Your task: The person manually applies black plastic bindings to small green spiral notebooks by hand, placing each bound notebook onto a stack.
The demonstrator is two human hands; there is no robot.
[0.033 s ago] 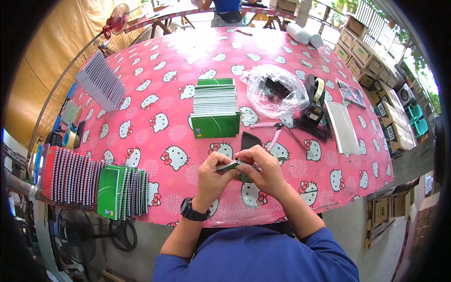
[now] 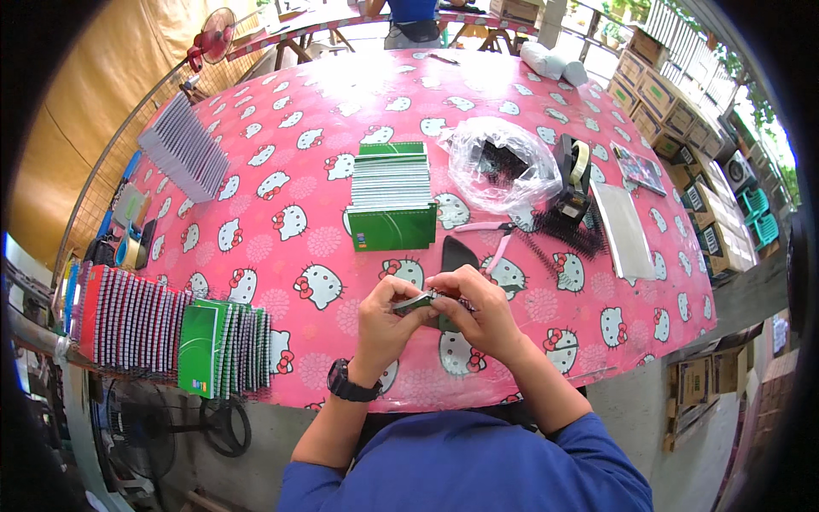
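Near the table's front edge, my left hand [image 2: 386, 317] is closed on a small notebook [image 2: 413, 302], held edge-on with its pages toward me. My right hand [image 2: 479, 314] pinches the notebook's other end, where a dark wire coil partly shows between the fingers. How far the coil is threaded is hidden. Just beyond my fingers lies a dark flat tool or pouch [image 2: 459, 254]. Pink-handled pliers [image 2: 496, 243] lie beside it. Straight ahead, a row of green-covered notebooks [image 2: 392, 229] stands on edge.
Coil-bound red notebooks [image 2: 128, 320] and green notebooks [image 2: 198, 348] stand at the left front; a pale stack [image 2: 181, 149] leans behind. To the right are a plastic bag [image 2: 503, 192], loose black coils [image 2: 567, 235], a tape dispenser [image 2: 573, 183] and a clear sleeve [image 2: 623, 230]. Across, a person [image 2: 414, 21] sits.
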